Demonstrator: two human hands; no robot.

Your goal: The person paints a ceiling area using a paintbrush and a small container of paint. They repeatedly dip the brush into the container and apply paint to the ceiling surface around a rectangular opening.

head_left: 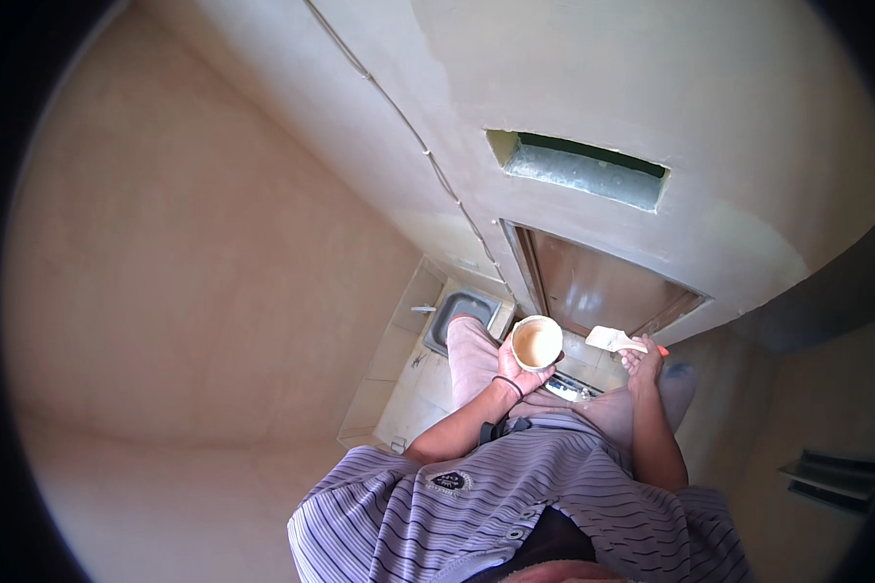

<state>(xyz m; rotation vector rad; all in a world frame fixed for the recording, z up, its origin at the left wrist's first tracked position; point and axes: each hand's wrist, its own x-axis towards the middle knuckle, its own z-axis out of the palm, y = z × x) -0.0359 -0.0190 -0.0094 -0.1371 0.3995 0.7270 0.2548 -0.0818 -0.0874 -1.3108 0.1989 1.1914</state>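
Observation:
In my left hand (pixel 513 369) is a small round tub (pixel 538 343), its open mouth facing up, with cream-coloured paint inside. The fingers wrap round its side and base. My right hand (pixel 644 360) grips a flat paintbrush (pixel 610 339) by the handle, whose end is orange. The brush's broad whitish head points left, toward the tub, and a gap separates the two. Both hands are in front of my lap.
A metal sink (pixel 457 316) is set in a tiled counter (pixel 410 394) at the left. Ahead stands a brown door (pixel 593 282) below a wall opening (pixel 583 175). A cable (pixel 426 151) runs along the wall. Dark shelf-like slats (pixel 831 478) are at the right.

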